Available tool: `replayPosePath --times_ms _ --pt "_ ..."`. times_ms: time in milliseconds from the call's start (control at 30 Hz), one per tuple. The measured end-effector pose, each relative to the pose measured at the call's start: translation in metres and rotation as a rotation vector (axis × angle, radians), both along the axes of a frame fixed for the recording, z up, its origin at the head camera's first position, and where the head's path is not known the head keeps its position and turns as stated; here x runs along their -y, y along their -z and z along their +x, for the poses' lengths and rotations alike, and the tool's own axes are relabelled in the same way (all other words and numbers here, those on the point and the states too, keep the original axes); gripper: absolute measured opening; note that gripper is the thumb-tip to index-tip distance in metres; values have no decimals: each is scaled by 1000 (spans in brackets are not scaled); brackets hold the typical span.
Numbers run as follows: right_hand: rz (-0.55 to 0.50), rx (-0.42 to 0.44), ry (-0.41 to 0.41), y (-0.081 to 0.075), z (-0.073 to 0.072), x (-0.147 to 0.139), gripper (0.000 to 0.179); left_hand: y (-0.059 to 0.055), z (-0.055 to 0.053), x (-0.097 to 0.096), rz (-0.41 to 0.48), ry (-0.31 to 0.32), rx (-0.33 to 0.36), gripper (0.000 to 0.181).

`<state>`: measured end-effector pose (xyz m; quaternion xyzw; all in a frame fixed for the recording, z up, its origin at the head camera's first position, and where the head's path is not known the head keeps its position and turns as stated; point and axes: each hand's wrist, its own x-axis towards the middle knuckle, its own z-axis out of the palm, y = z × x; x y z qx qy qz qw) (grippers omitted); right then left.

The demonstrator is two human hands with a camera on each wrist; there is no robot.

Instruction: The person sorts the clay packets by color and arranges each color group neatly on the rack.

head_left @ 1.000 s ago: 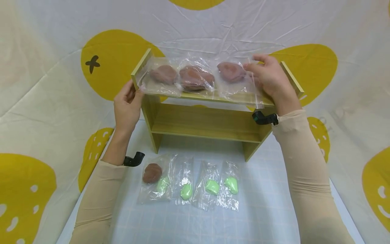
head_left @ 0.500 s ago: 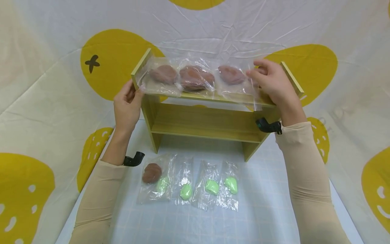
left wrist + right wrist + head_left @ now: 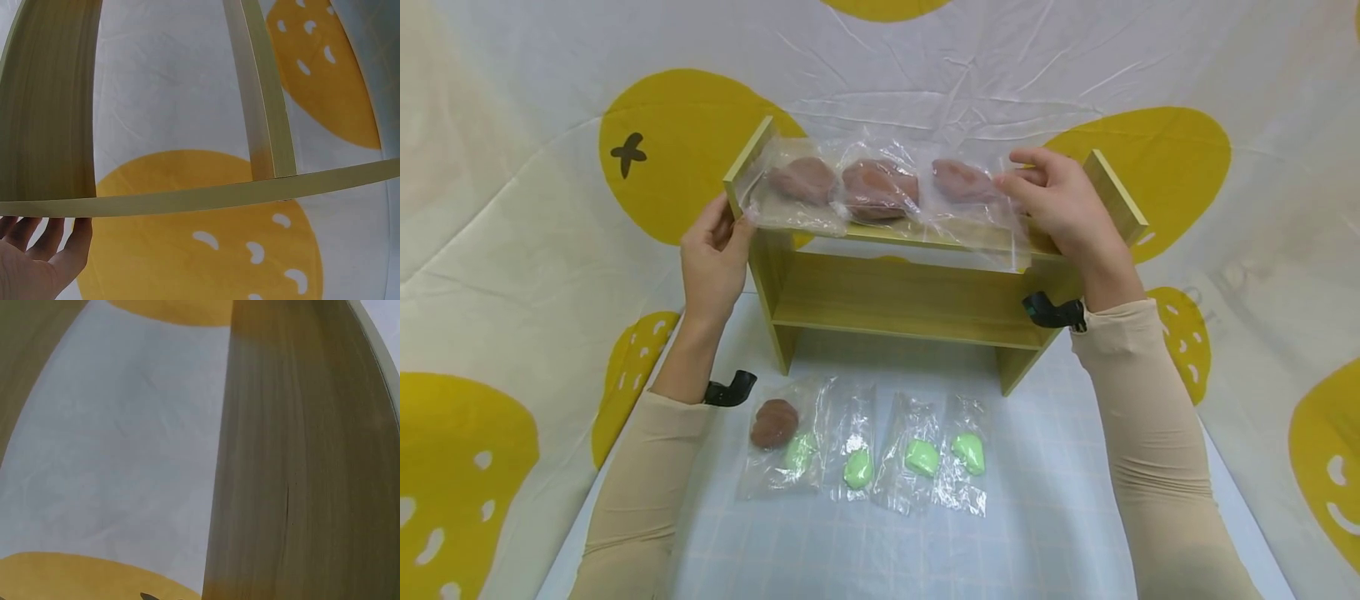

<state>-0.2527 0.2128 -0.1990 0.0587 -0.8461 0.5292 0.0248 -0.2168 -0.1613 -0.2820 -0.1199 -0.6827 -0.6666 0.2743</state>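
Three clear plastic bags with brown lumps lie in a row along the top board of a wooden shelf (image 3: 910,300). My left hand (image 3: 711,262) grips the left side panel, its thumb at the front edge by the left bag (image 3: 805,187). In the left wrist view its fingers (image 3: 76,247) lie against the panel's outer face. Next to it is the middle bag (image 3: 880,190). My right hand (image 3: 1071,200) pinches the right bag (image 3: 966,183) at its right side, with bent fingers and the thumb at the plastic. The right wrist view shows only boards and cloth.
On the table (image 3: 880,554) before the shelf lie several clear bags with green lumps (image 3: 922,458); a brown lump (image 3: 774,423) lies at the left end. The shelf's right panel (image 3: 1116,200) stands beside my right hand. Patterned cloth (image 3: 895,75) hangs behind.
My right hand first drew back slightly to the right, then came left again. The right bag has slid a little left, toward the middle bag. My left hand stays at the panel.
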Motion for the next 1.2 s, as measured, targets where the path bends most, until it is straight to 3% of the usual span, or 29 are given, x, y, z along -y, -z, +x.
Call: replayPosePath --times_ms 200,300,433,600,800,1000,1200 --pt "5 -54 24 4 3 -6 52 -1 -2 -1 -10 -2 6 40" --pt "83 -93 52 5 9 -9 49 0 -3 -1 -11 0 2 40" --pt "155 -161 100 7 24 -13 48 1 -4 -2 -11 1 -2 40" --pt "70 -301 119 11 50 -16 39 2 -4 -1 0 0 0 40" --pt "-96 -476 2 23 85 -11 37 2 -3 -1 5 -1 2 39" --pt "-293 -533 -148 38 111 -5 40 3 -3 0 -6 -14 -7 38" --pt "-341 -569 -231 50 129 2 41 4 -3 0 -9 -13 -17 38"
